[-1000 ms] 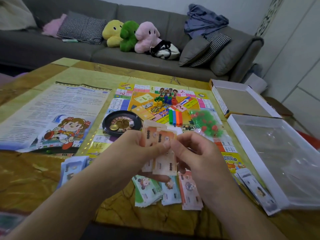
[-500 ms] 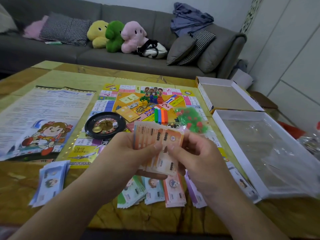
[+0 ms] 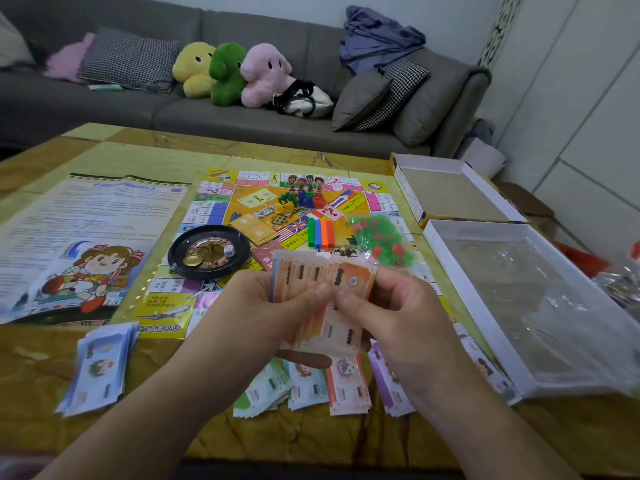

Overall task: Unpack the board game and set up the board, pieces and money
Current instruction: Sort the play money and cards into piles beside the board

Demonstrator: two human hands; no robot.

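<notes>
Marbled counter [image 3: 41, 372], near edge: the left hand [image 3: 256, 310] and right hand [image 3: 398, 317] both pinch one fanned stack of orange notes [image 3: 322, 292], thumbs on top, held between them just above the sorted money piles [image 3: 311, 386]. Thin and loosely fanned, these notes could slip from the pinch and scatter over the piles below, mixing the colours. Beyond lie the board [image 3: 221, 206], roulette wheel [image 3: 207, 251] and bag of houses [image 3: 381, 240]; grey sofa [image 3: 104, 105] behind.
</notes>
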